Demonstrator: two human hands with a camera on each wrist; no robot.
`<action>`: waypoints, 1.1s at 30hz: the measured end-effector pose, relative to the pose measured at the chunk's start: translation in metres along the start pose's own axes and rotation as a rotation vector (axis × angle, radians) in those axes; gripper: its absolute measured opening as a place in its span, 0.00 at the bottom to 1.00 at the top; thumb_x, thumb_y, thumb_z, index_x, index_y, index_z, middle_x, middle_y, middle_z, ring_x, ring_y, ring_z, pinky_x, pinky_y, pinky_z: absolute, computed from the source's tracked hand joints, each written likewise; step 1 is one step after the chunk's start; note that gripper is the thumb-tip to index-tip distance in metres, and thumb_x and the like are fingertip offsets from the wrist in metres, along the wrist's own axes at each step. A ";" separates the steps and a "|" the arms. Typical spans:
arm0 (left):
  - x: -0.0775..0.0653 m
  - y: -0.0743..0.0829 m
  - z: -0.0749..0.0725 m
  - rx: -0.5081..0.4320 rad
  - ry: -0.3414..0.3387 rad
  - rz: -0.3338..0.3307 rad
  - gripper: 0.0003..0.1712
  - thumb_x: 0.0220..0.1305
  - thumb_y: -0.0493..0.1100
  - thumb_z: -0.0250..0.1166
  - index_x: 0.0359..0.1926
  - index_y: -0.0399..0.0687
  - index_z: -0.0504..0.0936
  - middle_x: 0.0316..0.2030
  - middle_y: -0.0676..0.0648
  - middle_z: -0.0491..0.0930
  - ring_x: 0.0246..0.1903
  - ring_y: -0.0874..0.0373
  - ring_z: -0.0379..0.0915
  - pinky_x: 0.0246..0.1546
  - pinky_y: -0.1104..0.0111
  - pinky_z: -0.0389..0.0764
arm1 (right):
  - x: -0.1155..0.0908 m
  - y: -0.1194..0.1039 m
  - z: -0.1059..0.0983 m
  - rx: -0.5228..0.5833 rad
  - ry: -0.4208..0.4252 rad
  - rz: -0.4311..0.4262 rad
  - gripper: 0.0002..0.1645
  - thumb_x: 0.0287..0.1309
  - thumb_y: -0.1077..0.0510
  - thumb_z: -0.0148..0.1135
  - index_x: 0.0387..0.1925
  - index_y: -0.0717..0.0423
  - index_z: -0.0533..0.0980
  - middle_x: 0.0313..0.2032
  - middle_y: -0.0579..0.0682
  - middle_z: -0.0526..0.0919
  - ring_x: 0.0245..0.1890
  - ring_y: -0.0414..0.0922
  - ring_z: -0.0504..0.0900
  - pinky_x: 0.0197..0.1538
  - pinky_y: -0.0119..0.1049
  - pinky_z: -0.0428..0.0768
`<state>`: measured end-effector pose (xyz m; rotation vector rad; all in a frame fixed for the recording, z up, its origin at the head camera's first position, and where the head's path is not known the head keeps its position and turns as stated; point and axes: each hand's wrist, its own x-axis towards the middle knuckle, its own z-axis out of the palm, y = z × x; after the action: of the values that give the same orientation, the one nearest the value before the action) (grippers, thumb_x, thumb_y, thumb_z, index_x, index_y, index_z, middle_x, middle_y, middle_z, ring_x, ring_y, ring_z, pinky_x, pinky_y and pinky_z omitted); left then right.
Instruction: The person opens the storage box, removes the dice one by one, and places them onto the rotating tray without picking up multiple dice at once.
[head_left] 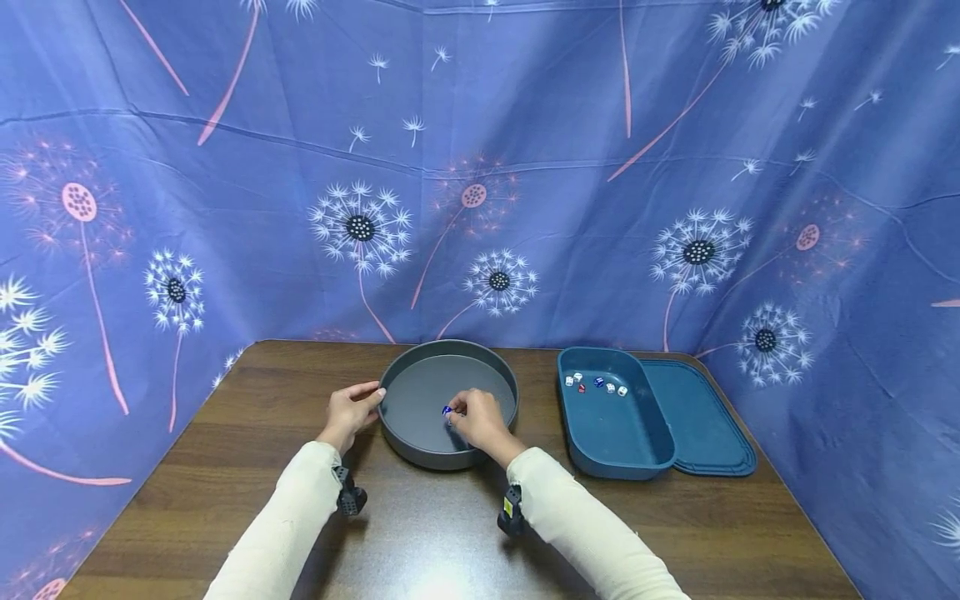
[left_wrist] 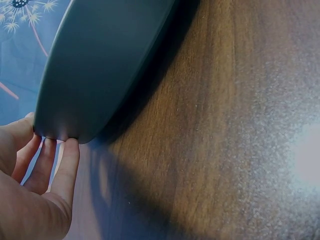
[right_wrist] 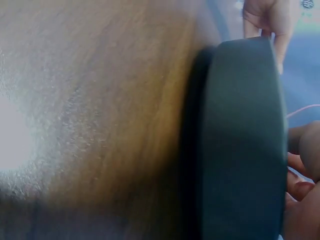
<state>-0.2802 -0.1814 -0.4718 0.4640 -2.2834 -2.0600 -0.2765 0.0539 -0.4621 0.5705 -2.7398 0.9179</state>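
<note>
A round dark grey pan [head_left: 427, 396] with a low wall stands near the back of the wooden table. My left hand [head_left: 354, 412] holds its left side, the thumb at the rim and the other fingertips against the outer wall [left_wrist: 75, 100]. Over the pan's floor, right of its middle, my right hand [head_left: 480, 421] pinches a small blue die [head_left: 447, 410] between thumb and fingers; the fingers partly cover it. In the right wrist view the pan's wall [right_wrist: 245, 140] hides much of the right-hand fingers [right_wrist: 302, 190].
Right of the pan stands a teal rectangular tub [head_left: 615, 433] with several white dice [head_left: 570, 381], a red die [head_left: 582, 388] and a blue die [head_left: 598, 382] in it. A teal lid [head_left: 705, 417] lies beside the tub. A patterned blue cloth [head_left: 480, 167] hangs behind the table.
</note>
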 end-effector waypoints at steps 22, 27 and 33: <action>0.001 -0.001 -0.001 -0.001 0.000 0.018 0.21 0.65 0.37 0.63 0.57 0.32 0.76 0.53 0.33 0.75 0.46 0.51 0.77 0.46 0.62 0.84 | 0.000 -0.002 0.012 -0.143 -0.095 -0.017 0.06 0.51 0.58 0.71 0.32 0.54 0.85 0.24 0.43 0.82 0.28 0.42 0.79 0.31 0.34 0.79; 0.001 -0.001 0.000 0.007 -0.002 0.019 0.21 0.65 0.37 0.63 0.57 0.32 0.76 0.53 0.33 0.75 0.44 0.52 0.78 0.46 0.62 0.84 | 0.005 -0.005 0.001 -0.084 -0.043 -0.007 0.09 0.51 0.60 0.71 0.36 0.57 0.85 0.27 0.46 0.85 0.31 0.43 0.81 0.35 0.37 0.81; 0.004 -0.004 0.000 -0.002 0.006 0.020 0.21 0.65 0.37 0.63 0.57 0.32 0.76 0.54 0.33 0.75 0.43 0.53 0.78 0.47 0.61 0.84 | 0.017 -0.004 -0.020 -0.032 0.014 0.023 0.11 0.52 0.60 0.71 0.38 0.59 0.84 0.27 0.47 0.85 0.29 0.42 0.81 0.33 0.36 0.81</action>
<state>-0.2830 -0.1826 -0.4759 0.4453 -2.2733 -2.0487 -0.2889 0.0585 -0.4387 0.5254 -2.7487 0.8788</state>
